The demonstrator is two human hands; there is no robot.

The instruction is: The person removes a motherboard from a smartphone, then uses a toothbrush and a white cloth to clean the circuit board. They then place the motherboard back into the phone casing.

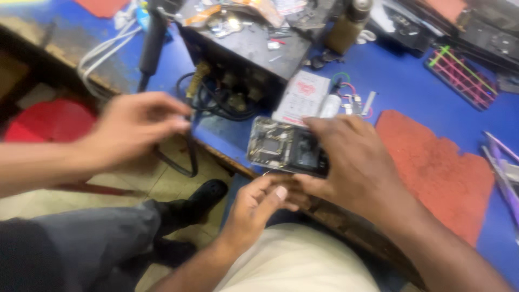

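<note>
The person's right hand (351,162), in the centre of the frame, is clamping an opened smartphone with its back cover off and its metal shields and circuit board exposed (286,147), fingers wrapped over the dark right end; the phone is hovering just above the near edge of the blue-topped workbench (411,81), tilted slightly; the person's left hand (259,205), lower centre, is coming up beneath it, fingers loosely curled together and touching the phone's lower edge, holding nothing else that can be seen; another person's hand (135,130), at centre left, is pinching a black cable (189,157) that is looping out of a dark metal box-shaped unit (243,48) in the upper centre; a worn red mat (438,173) is lying at the right, near the phone; to handle the phone well, it seems best to be keeping the grip on its frame edges, away from the bare board, and to be steadying it with both hands over the bench rather than over the lap.
</note>
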